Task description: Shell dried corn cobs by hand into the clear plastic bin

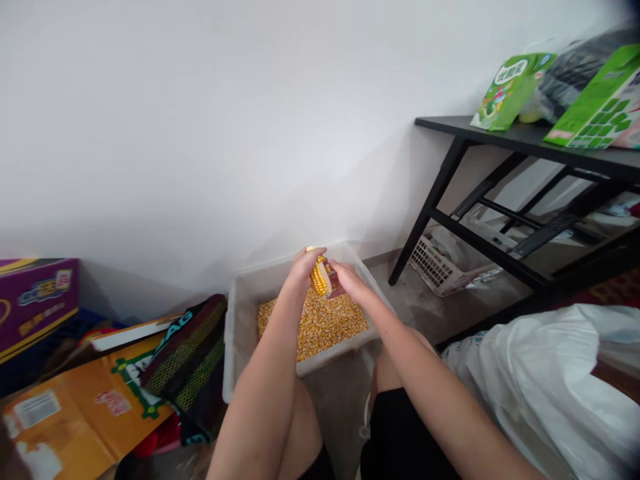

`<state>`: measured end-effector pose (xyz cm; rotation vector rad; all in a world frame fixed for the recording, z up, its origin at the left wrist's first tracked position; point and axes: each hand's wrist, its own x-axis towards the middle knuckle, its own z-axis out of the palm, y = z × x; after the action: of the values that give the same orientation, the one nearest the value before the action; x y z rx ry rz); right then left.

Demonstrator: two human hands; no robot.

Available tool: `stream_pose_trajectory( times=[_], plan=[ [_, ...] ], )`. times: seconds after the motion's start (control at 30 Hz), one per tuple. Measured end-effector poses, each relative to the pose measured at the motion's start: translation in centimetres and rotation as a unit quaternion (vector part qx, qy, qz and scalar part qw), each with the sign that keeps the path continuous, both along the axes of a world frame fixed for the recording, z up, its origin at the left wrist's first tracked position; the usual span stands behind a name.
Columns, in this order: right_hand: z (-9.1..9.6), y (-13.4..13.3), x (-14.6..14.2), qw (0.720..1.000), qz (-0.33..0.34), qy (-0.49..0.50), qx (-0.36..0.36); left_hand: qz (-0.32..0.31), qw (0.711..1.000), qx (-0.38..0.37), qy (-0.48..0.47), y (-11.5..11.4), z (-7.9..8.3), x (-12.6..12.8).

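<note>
On a concrete floor (417,300) beside a white wall (200,133), a translucent plastic bin (241,333) contains loose corn kernels (314,323). The left hand (301,268) and right hand (347,280) hold a corn cob (320,277) above the bin, fingers (337,269) closed on it, positioned so that falling kernels land inside.

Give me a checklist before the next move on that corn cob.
1. Corn cob gripped: ok, left hand and right hand both on it.
2. Cob above plastic tub: ok.
3. Loose corn kernels inside tub: ok.
4. Cob stripped bare: not ok, yellow kernels remain.
5. Floor free of spilled kernels: cannot tell, arms hide part of it.
</note>
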<state>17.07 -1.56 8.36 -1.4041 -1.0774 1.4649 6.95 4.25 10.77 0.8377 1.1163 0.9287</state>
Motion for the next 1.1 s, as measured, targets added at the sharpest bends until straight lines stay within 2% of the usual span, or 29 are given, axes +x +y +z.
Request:
stream_pose_trajectory(
  times=[0.07,0.13,0.33,0.5,0.67,0.73,0.87,0.93,1.03,1.1],
  plan=[
    [0.0,0.1,0.3,0.999,-0.022,-0.049,-0.007,0.019,1.000,0.012,0.009,0.4,-0.5,-0.2],
    [0.0,-0.1,0.5,0.993,-0.033,-0.107,0.023,0.040,0.999,0.029,0.020,0.7,-1.1,-0.4],
    [0.3,-1.9,-1.0,0.980,0.057,-0.153,0.115,0.075,0.994,0.058,0.050,1.1,-2.1,-0.2],
    [0.2,-2.4,-1.7,0.944,0.067,-0.267,0.181,0.063,0.993,0.062,0.073,1.0,-2.8,0.0],
    [-0.5,-2.0,-1.8,0.907,0.063,-0.346,0.230,0.043,0.996,0.023,0.075,0.8,-3.2,-0.4],
    [-0.8,-1.9,-1.9,0.912,0.072,-0.333,0.226,0.031,0.997,0.003,0.075,0.8,-3.2,-0.7],
    [-1.2,-1.8,-2.0,0.951,0.092,-0.248,0.161,-0.003,0.997,-0.043,0.067,1.1,-3.1,-1.4],
    [-1.2,-1.8,-2.1,0.961,0.090,-0.224,0.134,0.001,0.997,-0.042,0.064,1.4,-3.3,-1.4],
    [-1.1,-1.7,-2.4,0.955,0.066,-0.253,0.142,0.035,0.997,-0.015,0.061,1.6,-3.6,-1.0],
    [-1.0,-1.6,-2.6,0.934,0.039,-0.311,0.170,0.053,0.997,0.001,0.057,1.6,-3.7,-0.6]
  ],
)
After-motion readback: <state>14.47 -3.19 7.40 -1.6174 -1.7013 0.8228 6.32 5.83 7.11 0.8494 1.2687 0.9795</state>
